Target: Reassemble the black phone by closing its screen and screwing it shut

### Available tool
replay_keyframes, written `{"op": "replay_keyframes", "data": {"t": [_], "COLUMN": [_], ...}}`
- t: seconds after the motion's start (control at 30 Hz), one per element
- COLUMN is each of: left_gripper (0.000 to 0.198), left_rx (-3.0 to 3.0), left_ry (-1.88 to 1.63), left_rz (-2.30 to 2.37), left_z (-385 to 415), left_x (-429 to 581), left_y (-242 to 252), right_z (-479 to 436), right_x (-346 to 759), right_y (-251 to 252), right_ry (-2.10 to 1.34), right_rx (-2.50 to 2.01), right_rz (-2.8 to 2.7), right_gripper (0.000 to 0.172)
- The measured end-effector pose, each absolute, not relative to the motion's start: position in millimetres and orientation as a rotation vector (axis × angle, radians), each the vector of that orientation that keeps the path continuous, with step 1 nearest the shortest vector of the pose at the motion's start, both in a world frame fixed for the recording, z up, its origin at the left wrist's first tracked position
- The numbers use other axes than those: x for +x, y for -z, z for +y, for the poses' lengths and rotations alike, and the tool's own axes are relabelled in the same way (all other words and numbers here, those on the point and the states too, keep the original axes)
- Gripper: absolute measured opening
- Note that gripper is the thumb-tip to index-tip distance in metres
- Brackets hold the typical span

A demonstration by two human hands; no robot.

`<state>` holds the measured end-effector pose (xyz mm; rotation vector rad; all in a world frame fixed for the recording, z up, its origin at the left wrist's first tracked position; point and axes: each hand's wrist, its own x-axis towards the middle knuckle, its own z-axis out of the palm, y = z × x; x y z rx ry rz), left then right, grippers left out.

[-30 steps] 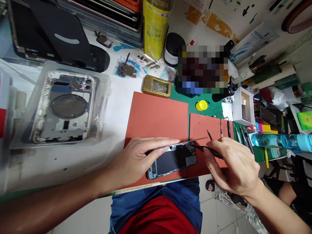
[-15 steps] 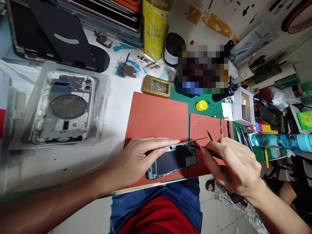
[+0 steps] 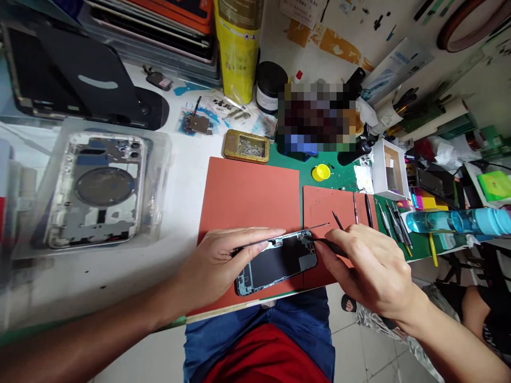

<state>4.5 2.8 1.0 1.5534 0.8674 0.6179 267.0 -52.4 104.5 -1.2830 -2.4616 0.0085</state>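
- Clear plastic box [image 3: 165, 159]: we had it near the left edge of the white counter [image 3: 183, 213], with a bare phone housing [image 3: 136, 181] lying inside.
- Our left hand [image 3: 223, 266] came in from the counter's near edge, grasping the phone, fingers stretched across it and resting on its far edge.
- We had the phone [image 3: 275, 263] lying face down, back open, by the near edge of the large terracotta silicone mat [image 3: 247, 197], overlapping the seam onto the small mat [image 3: 335, 207].
- A thin steel wire [image 3: 303, 232] ran along the phone's far edge, from under our left fingertips [image 3: 265, 246] to just past its right end.
- Our right hand [image 3: 371, 271] was pinched closed around a black-handled tool [image 3: 335, 247], its tip at the phone's far edge.
- We had a pick [image 3: 337, 221], a slim steel tool [image 3: 355, 207] and a black pen-like tool [image 3: 368, 210] lying on the small mat, just beyond that hand.
- A turquoise bottle [image 3: 455, 221] lay across the counter's right side.
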Motion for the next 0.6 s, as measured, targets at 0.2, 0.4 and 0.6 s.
{"op": "replay_keyframes", "data": {"t": [0.2, 0.4, 0.6], "left_gripper": [0.03, 0.027, 0.03], "left_rx": [1.615, 1.632, 1.562], "left_ry": [-0.633, -0.638, -0.595], "left_rz": [0.902, 1.007, 1.071], "left_z": [4, 6, 1], "left_x": [1, -5, -10], "left_y": [-1, 15, 15], "right_z": [-103, -154, -137], "right_x": [290, 344, 362], "right_y": [-131, -86, -5], "right_ry": [0.023, 0.265, 0.302], "right_rx": [-1.616, -1.99, -2.088], "right_rz": [-2.201, -1.288, -1.285], "right_gripper": [0.007, 0.022, 0.024]}}
